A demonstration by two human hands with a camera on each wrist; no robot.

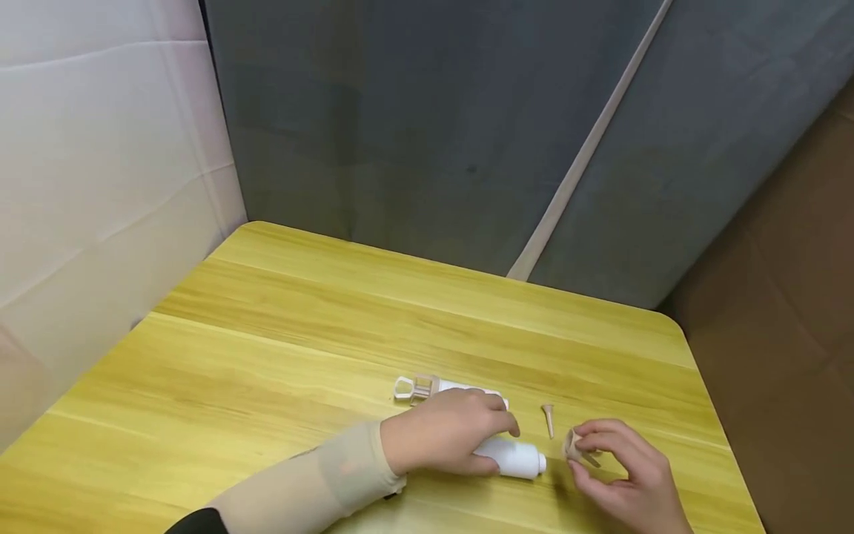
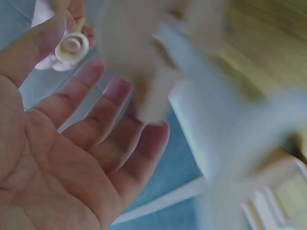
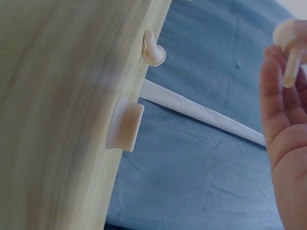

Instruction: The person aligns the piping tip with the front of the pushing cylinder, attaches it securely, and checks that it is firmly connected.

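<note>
In the head view my left hand (image 1: 460,430) arches over a white cylinder (image 1: 520,458) with a narrower tip. Its thumb and index finger lie beside the cylinder, and in the left wrist view the fingers are loosely spread. A second white cylinder, with a beige frame (image 1: 425,387) and a white ring handle (image 1: 403,388), lies just beyond, partly covered by that hand. To the right, my right hand (image 1: 627,471) pinches a small round beige cap (image 1: 571,445) with a thin stem. The left wrist view shows this cap (image 2: 72,45) end on, as concentric rings.
A small beige pin (image 1: 548,420) with a flared head lies on the wooden table (image 1: 300,334) between the hands. The right wrist view also shows a curved beige piece (image 3: 125,124) on the table. Grey cloth (image 1: 400,133) hangs behind the far edge.
</note>
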